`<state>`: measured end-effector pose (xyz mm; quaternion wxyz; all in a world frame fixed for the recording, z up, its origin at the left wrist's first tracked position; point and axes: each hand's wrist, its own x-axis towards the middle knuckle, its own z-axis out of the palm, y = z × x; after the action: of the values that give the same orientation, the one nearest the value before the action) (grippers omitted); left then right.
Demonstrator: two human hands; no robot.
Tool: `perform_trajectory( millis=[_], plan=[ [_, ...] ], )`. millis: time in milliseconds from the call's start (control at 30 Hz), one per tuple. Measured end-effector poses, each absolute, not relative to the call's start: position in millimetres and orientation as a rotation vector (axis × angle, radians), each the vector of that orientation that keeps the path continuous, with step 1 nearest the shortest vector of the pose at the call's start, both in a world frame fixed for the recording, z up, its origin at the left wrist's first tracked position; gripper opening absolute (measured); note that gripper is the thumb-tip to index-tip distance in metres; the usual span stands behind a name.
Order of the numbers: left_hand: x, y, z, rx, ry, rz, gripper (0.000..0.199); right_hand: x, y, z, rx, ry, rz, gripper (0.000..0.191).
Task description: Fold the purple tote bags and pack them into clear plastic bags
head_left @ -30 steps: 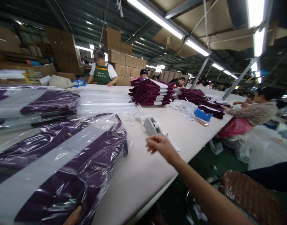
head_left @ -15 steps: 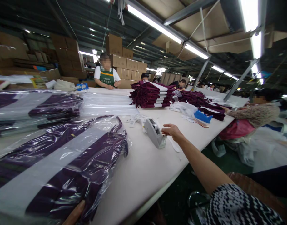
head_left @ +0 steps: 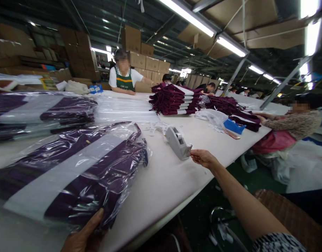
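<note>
A dark purple garment with a wide pale strip, in a clear plastic bag point(head_left: 89, 164), lies across the left front of the table. My left hand point(head_left: 84, 232) grips the bag's near edge, thumb on top and the other fingers mostly hidden underneath. A grey tape dispenser point(head_left: 178, 143) stands at the middle of the table with its cutter end toward me. My right hand point(head_left: 203, 158) is closed in a pinch right at that cutter end. Whatever is between its fingertips is too small to make out.
Bagged garments point(head_left: 45, 110) are stacked at the left, beside clear plastic bags point(head_left: 124, 106). Behind the dispenser are white tags point(head_left: 161, 126) and a purple garment pile point(head_left: 173, 99). A blue object point(head_left: 234, 126) lies right. A co-worker in a green apron point(head_left: 124, 82) stands opposite.
My right hand has gone from fingers extended over the dispenser's end to a pinch at its tip. More of my left hand shows. The co-worker opposite now reaches toward the purple pile.
</note>
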<state>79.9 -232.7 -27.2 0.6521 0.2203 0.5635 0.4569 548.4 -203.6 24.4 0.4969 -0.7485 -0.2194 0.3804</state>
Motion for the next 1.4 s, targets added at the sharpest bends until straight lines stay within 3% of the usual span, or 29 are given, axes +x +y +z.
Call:
perform_trajectory(
  millis=[200,367,567,833,1067,1400],
  plan=[
    [97,-235,-10,0.305,1.030,1.181,0.038,520,-225,20,-1.871,-0.617,0.939,0.016],
    [101,-235,-10,0.339,0.934,1.219,0.034,373,-248,53,-1.516,-1.010,1.223,0.045],
    [103,-238,-7,0.406,0.877,1.235,0.030,242,-255,75,-1.296,-1.159,1.464,0.033],
    [102,-239,-17,0.470,0.917,1.235,0.031,238,-242,39,-1.549,-1.213,1.222,0.030],
    [98,-242,-28,0.646,0.942,1.198,0.031,239,-241,19,-1.609,-1.092,1.261,0.038],
    [103,-240,-10,0.465,0.932,1.288,0.029,260,-252,45,-1.372,-1.063,1.687,0.047]
  ],
)
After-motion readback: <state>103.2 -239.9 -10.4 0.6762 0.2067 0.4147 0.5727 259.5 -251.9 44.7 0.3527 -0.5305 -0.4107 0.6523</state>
